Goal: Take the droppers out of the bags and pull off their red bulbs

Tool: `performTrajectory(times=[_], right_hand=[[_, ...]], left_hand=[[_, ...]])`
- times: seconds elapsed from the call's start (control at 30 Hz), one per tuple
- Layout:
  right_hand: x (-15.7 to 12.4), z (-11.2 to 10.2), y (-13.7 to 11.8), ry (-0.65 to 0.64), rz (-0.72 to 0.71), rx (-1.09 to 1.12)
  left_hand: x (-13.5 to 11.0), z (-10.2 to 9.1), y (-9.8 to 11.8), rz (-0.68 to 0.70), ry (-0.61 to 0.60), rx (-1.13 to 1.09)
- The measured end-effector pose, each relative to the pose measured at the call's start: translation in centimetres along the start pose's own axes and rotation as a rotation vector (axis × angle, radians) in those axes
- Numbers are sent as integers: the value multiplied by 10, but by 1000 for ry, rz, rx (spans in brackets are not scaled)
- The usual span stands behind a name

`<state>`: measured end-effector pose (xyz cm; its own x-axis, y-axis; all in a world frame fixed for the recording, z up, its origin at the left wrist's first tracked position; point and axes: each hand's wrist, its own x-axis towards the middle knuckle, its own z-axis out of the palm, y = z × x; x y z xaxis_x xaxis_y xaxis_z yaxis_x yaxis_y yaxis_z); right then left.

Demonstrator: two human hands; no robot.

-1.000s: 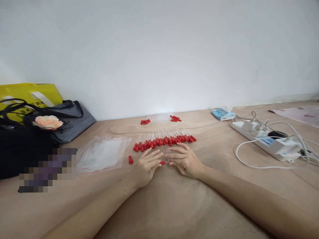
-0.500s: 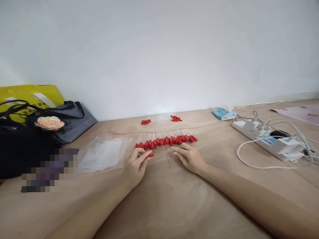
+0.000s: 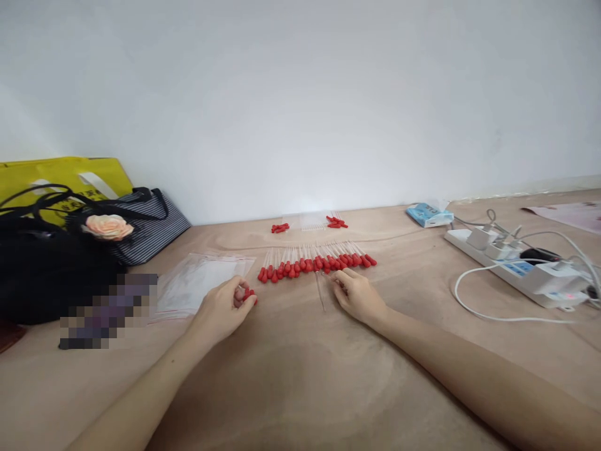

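At far left I see a black bag (image 3: pixel 42 275) and a striped bag (image 3: pixel 148 228), then a clear zip bag (image 3: pixel 200 282) flat on the counter (image 3: pixel 300 376). Just right of it, the left hand (image 3: pixel 223 308) is curled round a red rubber bulb (image 3: pixel 250 294). Beyond lies a row of red-capped droppers (image 3: pixel 314 263). A bare glass tube (image 3: pixel 321 294) lies just near of the row. The right hand (image 3: pixel 357 294) rests beside it, fingers bent; I cannot tell whether it grips it. A power strip (image 3: pixel 516 269) sits far right.

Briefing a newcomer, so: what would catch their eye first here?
A row of red-bulbed droppers lies at centre, just beyond both hands. The left hand is curled around red bulbs; the right hand rests by a bare glass tube. A cabled power strip sits far right.
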<state>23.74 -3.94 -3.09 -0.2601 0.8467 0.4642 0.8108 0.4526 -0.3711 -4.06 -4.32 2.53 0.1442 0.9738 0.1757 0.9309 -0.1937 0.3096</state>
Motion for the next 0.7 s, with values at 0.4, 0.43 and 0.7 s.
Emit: performTrajectory(times=[0.4, 0.43, 0.7], right_hand=[[3, -6, -12, -142, -63, -118], [3, -6, -13, -142, -79, -113], [1, -7, -14, -101, -133, -89]], left_hand=[[4, 8, -3, 14, -22, -197], [6, 10, -5, 21, -4, -202], [12, 21, -14, 86, 117, -246]])
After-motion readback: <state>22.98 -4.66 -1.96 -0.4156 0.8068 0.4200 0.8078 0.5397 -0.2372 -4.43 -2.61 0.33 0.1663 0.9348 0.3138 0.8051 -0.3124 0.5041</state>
